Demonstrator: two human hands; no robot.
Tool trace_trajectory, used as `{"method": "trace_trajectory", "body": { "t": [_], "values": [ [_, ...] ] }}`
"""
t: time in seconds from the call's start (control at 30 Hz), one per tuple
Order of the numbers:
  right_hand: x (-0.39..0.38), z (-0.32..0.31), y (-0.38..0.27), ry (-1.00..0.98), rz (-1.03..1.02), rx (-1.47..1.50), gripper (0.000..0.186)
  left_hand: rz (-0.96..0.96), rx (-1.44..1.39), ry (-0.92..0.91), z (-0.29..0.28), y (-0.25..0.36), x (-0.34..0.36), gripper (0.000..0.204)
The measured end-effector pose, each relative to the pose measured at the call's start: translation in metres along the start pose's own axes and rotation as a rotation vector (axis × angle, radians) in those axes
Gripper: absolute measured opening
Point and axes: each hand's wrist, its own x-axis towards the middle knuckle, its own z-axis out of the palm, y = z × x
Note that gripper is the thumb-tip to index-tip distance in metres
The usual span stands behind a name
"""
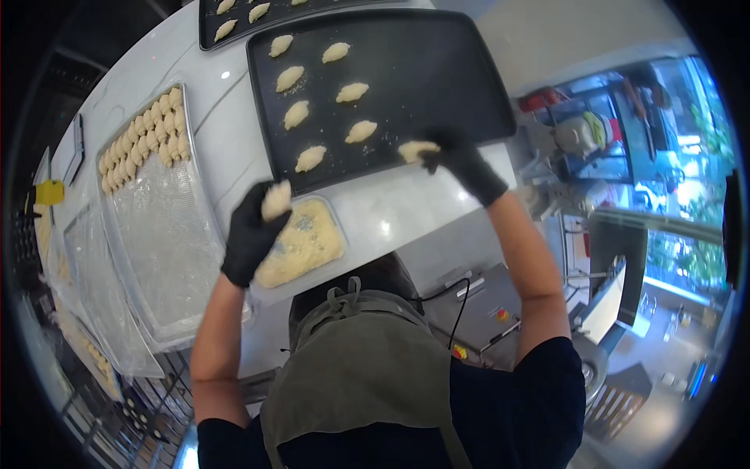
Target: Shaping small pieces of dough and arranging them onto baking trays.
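Observation:
Both hands wear black gloves. My left hand (pixel 254 230) is closed round a pale, crumb-coated dough piece (pixel 276 201), just above the corner of a shallow tray of yellowish crumbs (pixel 312 241). Over the near right part of a black baking tray (pixel 437 70), my right hand (pixel 461 160) grips another shaped dough piece (pixel 416 151) by its right end. This piece is at or just above the tray surface; I cannot tell which. Several coated dough pieces (pixel 296 115) lie in two rows on the tray's left half, with loose crumbs scattered among them.
A metal tray (pixel 160 258) at the left holds rows of uncoated dough pieces (pixel 148 137) at its far end. Clear plastic sheeting (pixel 101 289) lies beside it. A second black tray (pixel 273 23) with dough pieces stands at the back. Machinery (pixel 574 137) is beyond the white table's right edge.

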Motion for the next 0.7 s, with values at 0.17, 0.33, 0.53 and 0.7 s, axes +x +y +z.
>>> {"method": "trace_trajectory", "body": {
  "t": [0.17, 0.33, 0.53, 0.7],
  "values": [
    [0.122, -0.084, -0.037, -0.016, -0.138, 0.027, 0.032, 0.002, -0.043, 0.082, 0.016, 0.016, 0.197, 0.046],
    [0.263, -0.117, -0.056, -0.112, -0.162, -0.07, 0.032, -0.045, 0.429, 0.183, 0.059, 0.004, 0.334, 0.05],
    [0.325, -0.109, -0.068, -0.248, -0.182, -0.445, 0.037, -0.043, 0.522, 0.191, 0.093, -0.042, 0.371, 0.039],
    [0.363, -0.147, -0.042, -0.267, -0.55, -0.93, 0.044, 0.337, 0.599, 0.366, 0.11, -0.033, 0.358, 0.043]
  ]
}}
